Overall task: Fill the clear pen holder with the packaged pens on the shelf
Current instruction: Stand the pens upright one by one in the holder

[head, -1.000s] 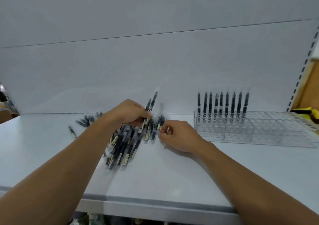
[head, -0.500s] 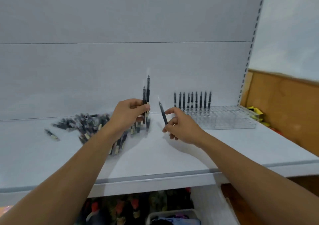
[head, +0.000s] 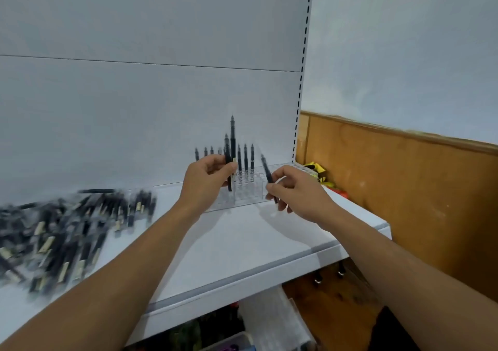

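My left hand (head: 208, 178) grips two packaged black pens (head: 231, 148) upright, right in front of the clear pen holder (head: 249, 189). My right hand (head: 293, 191) pinches a single black pen (head: 266, 171), tilted, just right of the holder's front. Several pens (head: 245, 155) stand in the holder's back row, some hidden behind my left hand. A blurred pile of packaged pens (head: 70, 229) lies on the white shelf (head: 237, 243) at the left.
The shelf's back panel rises behind the holder, with a slotted upright (head: 301, 81) at its right end. Yellow items (head: 319, 172) lie at the shelf's far right by a wooden wall panel (head: 404, 183). Goods sit below the shelf's front edge.
Both hands lifted pens from the pile and carried them right to the holder. The view has swung right, so the pile now lies far left.
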